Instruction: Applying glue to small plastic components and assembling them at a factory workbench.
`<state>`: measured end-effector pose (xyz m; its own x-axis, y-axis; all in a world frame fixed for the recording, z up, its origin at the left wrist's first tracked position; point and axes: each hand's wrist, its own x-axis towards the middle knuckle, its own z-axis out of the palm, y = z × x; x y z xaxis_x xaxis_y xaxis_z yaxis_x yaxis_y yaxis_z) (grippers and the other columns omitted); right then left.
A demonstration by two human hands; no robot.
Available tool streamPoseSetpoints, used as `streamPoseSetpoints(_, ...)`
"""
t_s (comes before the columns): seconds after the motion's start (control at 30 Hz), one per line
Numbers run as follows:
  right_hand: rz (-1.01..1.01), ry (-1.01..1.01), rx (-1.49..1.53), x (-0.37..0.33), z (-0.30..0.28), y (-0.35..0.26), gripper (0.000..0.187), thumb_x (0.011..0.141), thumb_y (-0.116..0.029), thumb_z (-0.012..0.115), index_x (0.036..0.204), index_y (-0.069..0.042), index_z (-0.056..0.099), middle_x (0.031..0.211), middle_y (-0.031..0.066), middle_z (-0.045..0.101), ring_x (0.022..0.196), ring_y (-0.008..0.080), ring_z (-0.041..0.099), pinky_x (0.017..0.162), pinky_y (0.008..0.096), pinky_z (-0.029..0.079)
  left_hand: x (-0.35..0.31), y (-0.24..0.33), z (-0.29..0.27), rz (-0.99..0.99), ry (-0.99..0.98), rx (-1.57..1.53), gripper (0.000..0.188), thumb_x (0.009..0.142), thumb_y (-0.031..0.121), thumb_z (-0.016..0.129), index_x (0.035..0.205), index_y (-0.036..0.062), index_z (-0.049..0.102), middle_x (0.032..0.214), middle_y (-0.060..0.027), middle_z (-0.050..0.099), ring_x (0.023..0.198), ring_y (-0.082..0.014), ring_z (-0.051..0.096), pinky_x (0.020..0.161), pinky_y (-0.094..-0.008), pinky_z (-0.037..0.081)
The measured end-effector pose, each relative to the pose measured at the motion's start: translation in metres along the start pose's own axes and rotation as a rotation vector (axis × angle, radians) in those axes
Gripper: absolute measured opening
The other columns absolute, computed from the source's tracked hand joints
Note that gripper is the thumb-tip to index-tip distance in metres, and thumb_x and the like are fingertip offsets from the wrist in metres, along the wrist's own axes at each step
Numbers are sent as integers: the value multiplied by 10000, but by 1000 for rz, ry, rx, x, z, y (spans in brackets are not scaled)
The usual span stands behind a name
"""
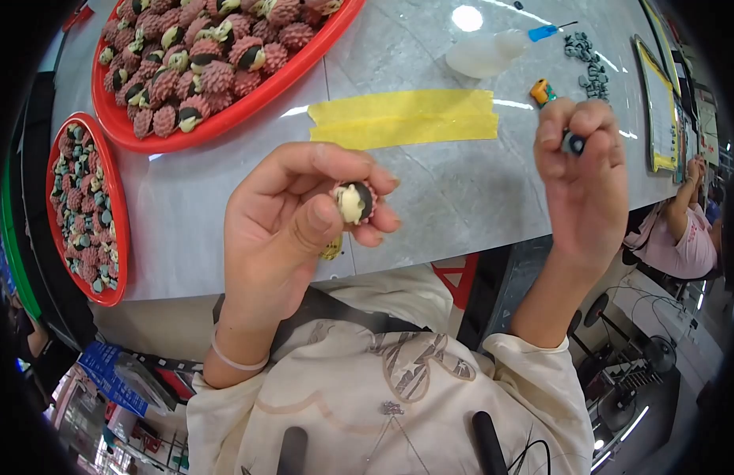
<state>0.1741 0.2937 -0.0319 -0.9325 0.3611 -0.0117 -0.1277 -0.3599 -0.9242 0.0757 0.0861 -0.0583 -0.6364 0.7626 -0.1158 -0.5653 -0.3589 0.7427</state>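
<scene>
My left hand (276,210) is closed round a small figurine (353,203), with a cream front, a dark band and a knobbly pink back. The thumb and fingertips grip its sides above the near part of the table. To the right, my right hand (585,186) is raised and pinches a small dark grey-blue piece (573,143) between its fingertips. Loose grey-blue pieces (595,75) of similar colour lie on the table beyond that hand. Close by is a small orange and green object (542,92).
A large red tray (224,136) of pink figurines stands at the far left. Nearer is a smaller red tray (123,261) of pink and blue-grey ones. Yellow tape (403,117) crosses the grey table. A translucent bottle (487,54) with a blue needle tip lies behind. Another person (684,229) sits at right.
</scene>
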Motion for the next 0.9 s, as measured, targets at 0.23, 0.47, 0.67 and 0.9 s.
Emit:
streamPoseSetpoints(0.23,82,-81,-76,-5,25,12,295,753,-216,589,926,-3,481,879,131,455,579,55,377,463,93,307,0,2,3,-30,-3,22,358,772,255,548,984,-8,428,967,-152,454,743,-167,526,601,-187,442)
streamPoseSetpoints(0.47,45,-80,-139,-6,51,17,248,741,-166,595,890,6,497,870,159,471,570,100,439,442,137,358,0,-1,0,-14,-33,29,370,765,272,557,992,5,434,950,-148,489,761,-166,536,584,-198,450)
streamPoseSetpoints(0.67,-213,-61,-483,-7,65,23,235,656,-34,640,838,34,508,796,170,516,668,189,540,557,213,431,-1,-1,3,12,21,45,390,740,284,587,975,8,442,909,-126,518,774,-157,536,588,-199,447)
streamPoseSetpoints(0.9,-519,-137,-762,-7,70,23,233,592,17,660,783,41,530,743,171,545,645,202,560,544,218,443,-2,-4,3,24,90,90,373,692,261,642,903,3,474,858,-118,529,806,-181,544,677,-237,452)
